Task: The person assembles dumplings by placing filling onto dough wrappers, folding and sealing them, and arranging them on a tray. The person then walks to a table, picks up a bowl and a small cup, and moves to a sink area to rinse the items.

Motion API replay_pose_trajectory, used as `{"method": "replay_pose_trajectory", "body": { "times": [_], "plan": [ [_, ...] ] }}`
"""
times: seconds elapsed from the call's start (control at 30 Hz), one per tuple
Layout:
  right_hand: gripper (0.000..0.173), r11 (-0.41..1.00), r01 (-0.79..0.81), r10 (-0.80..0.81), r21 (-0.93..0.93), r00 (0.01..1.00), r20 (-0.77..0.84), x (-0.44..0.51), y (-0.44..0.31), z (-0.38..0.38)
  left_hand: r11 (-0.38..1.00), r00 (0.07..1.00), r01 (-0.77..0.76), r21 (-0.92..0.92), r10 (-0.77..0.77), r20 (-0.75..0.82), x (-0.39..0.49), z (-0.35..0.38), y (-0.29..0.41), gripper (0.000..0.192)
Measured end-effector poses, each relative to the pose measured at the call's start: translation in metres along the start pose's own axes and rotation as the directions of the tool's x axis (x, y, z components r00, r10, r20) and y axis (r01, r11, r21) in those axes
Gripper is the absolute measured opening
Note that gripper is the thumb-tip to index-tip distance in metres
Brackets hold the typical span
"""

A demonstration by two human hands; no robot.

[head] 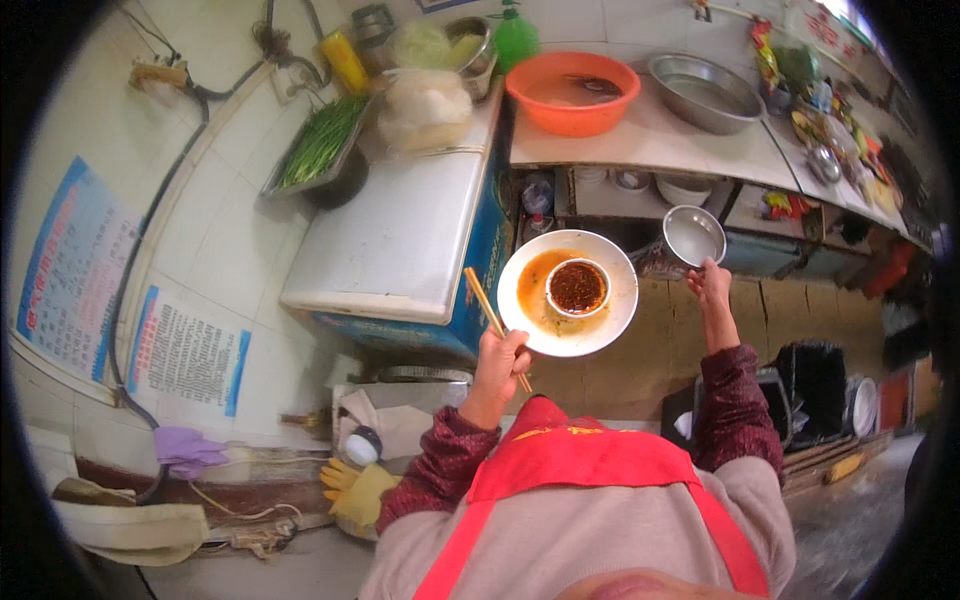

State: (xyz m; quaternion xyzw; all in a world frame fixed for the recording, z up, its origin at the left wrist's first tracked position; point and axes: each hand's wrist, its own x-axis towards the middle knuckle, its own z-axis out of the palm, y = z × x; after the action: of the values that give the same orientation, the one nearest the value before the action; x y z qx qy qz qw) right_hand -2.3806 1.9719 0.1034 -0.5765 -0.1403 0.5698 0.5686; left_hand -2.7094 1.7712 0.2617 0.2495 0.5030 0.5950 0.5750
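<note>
My left hand (499, 361) grips the near rim of a large white plate (621, 281) and a pair of wooden chopsticks (484, 298) along its left side. A small white bowl (553, 306) of dark red chili sauce (577, 286) stands in the middle of that plate. Orange oily liquid (534, 279) spreads around the small bowl, mostly on its left. Farther right, my right hand (709, 289) holds a round metal bowl (694, 234) by its near rim. Whatever that bowl contains, I cannot tell. Plate and metal bowl are apart, both held above the floor.
A white-topped chest freezer (397, 240) stands left, bearing a tray of green chives (322, 146) and a bag (427, 105). On the back counter (592, 154) sit an orange basin (570, 124) and a metal basin (705, 112). A black bin (814, 390) is at right.
</note>
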Motion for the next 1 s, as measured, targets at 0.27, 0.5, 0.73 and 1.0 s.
{"method": "replay_pose_trajectory", "body": {
  "times": [0.27, 0.5, 0.73, 1.0],
  "plan": [
    [0.021, 0.995, -0.024, 0.025, 0.101, 1.0, -0.005, 0.178, -0.054, -0.046, 0.992, 0.994, 0.017, 0.129, -0.031, 0.108, 0.178, 0.112, -0.068, 0.023],
    [0.019, 0.983, -0.028, 0.02, 0.182, 0.999, 0.046, 0.193, -0.11, -0.043, 0.983, 0.978, 0.02, 0.181, -0.057, 0.202, 0.204, 0.167, -0.07, 0.028],
    [0.018, 0.969, -0.074, 0.054, 0.234, 0.994, 0.091, 0.181, -0.106, -0.051, 0.972, 0.953, 0.081, 0.221, -0.14, 0.269, 0.173, 0.181, -0.102, 0.029],
    [0.023, 0.99, 0.0, 0.001, 0.139, 1.0, -0.012, 0.225, -0.072, -0.084, 0.963, 0.941, 0.155, 0.22, -0.211, 0.263, 0.177, 0.186, -0.195, 0.03]
  ]
}}
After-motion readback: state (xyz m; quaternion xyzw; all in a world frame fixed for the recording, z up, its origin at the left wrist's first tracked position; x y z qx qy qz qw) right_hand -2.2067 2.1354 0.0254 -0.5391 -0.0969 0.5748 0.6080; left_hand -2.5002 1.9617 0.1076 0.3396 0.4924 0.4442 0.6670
